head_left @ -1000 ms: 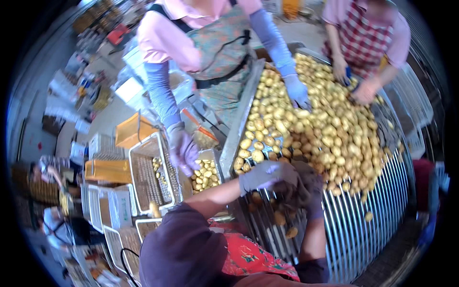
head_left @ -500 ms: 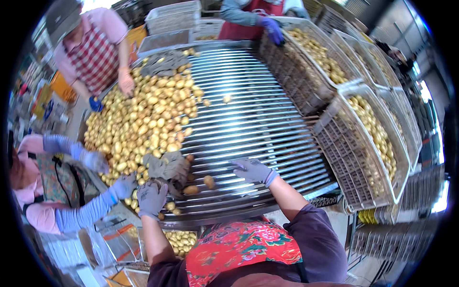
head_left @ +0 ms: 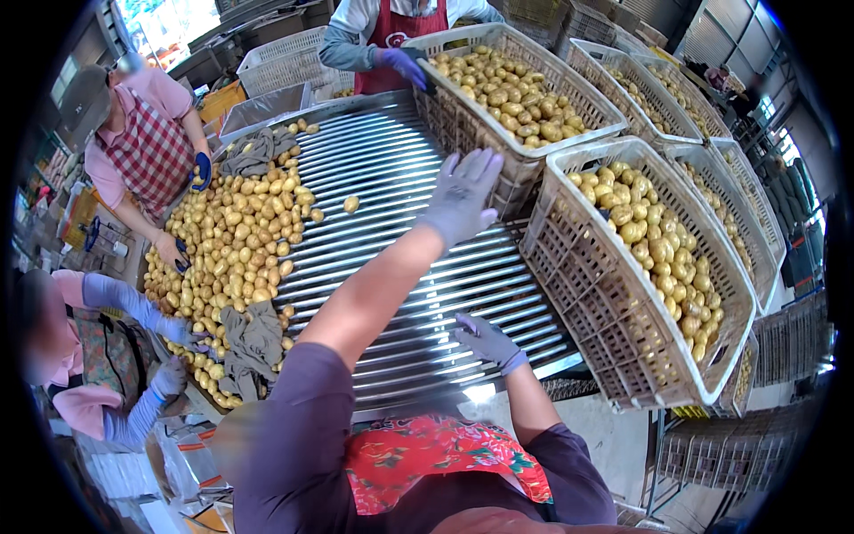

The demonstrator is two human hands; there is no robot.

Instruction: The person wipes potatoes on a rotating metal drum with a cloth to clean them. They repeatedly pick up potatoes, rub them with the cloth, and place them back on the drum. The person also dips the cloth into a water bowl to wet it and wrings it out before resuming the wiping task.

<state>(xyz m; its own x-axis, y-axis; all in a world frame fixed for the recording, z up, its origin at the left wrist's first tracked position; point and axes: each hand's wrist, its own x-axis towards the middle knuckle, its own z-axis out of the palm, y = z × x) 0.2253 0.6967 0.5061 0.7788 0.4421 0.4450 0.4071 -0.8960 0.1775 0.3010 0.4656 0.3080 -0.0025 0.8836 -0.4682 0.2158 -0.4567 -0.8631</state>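
My left hand (head_left: pixel 461 198), in a grey glove, stretches far across the metal roller table (head_left: pixel 374 231). Its fingers are spread and nothing is in them. It overlaps the lower side of a plastic crate of potatoes (head_left: pixel 507 98); whether it touches the crate I cannot tell. Over the near right rollers is my right hand (head_left: pixel 489 341), also gloved, empty, fingers apart. Beside it on the right stands a tilted crate of potatoes (head_left: pixel 654 254). A heap of potatoes (head_left: pixel 231 231) covers the table's left side, and a lone potato (head_left: pixel 350 204) lies on the rollers.
A grey cloth (head_left: pixel 253 349) lies at the heap's near end, another cloth (head_left: pixel 256 151) at its far end. Two co-workers (head_left: pixel 147 133) are at the left. Another co-worker in a red apron (head_left: pixel 409 36) has a purple-gloved hand at the far crate. More filled crates (head_left: pixel 725 209) stand right.
My left hand has left the cloth and potatoes at the near left and reached far to the right. Loose potatoes at the near edge no longer show. The view has shifted.
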